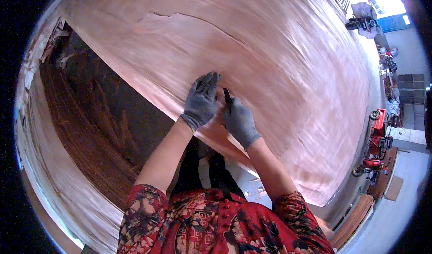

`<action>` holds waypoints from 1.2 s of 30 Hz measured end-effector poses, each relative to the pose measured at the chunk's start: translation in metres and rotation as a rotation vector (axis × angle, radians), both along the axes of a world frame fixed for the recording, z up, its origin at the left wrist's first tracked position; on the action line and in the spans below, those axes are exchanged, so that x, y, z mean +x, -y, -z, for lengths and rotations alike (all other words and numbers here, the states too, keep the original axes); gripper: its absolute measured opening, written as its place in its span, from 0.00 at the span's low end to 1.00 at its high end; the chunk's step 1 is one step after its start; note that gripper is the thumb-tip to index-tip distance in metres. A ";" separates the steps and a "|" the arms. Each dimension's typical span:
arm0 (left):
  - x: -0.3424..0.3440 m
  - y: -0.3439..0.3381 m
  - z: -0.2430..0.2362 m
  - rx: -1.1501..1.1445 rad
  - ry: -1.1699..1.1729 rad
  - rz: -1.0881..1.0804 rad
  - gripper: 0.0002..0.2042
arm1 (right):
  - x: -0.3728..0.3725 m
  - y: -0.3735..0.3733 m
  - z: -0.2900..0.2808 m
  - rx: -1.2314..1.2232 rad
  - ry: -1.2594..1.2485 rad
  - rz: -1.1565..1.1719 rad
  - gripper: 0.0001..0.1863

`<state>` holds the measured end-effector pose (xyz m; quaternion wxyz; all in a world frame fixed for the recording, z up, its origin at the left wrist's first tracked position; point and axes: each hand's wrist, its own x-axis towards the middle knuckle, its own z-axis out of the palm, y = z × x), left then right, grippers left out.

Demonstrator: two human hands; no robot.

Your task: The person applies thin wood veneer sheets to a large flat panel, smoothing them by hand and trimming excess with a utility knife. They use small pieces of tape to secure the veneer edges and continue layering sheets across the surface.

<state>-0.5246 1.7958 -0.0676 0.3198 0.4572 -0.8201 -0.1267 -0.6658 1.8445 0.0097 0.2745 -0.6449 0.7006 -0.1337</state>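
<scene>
A wide, pale pinkish sheet of wood veneer (297, 74) spreads in front of me, with wavy grain and a long split in its far part. My left hand (201, 101), in a grey work glove, lies on the sheet near its close edge, fingers stretched out and nothing visible in it. Just to its right, my right hand (241, 121), gloved the same way, is closed around a slim black utility knife (227, 95). The knife's front end points away from me, just above or on the veneer; whether it touches is unclear.
Dark brown boards (94, 101) lie to the left beside a stack of pale veneer (67, 173). A red wheeled cart (377, 141) stands at the right, with a pile of thin wood sheets (355, 220) nearer me. Beyond is a bright doorway (387, 0).
</scene>
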 end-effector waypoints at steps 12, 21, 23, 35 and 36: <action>-0.002 -0.001 0.000 -0.025 0.093 -0.014 0.30 | 0.000 -0.001 0.019 0.064 -0.171 -0.020 0.12; -0.005 -0.002 -0.012 0.006 0.186 -0.027 0.38 | -0.025 -0.058 0.001 0.284 -0.388 -0.089 0.08; -0.009 -0.006 -0.017 0.023 0.188 -0.050 0.45 | -0.034 -0.071 -0.001 0.297 -0.397 -0.137 0.08; -0.017 -0.010 -0.031 0.126 0.292 -0.066 0.60 | -0.122 -0.116 -0.019 0.345 -0.366 -0.342 0.08; -0.016 -0.009 -0.032 0.131 0.310 -0.066 0.60 | -0.131 -0.116 -0.022 0.365 -0.397 -0.367 0.08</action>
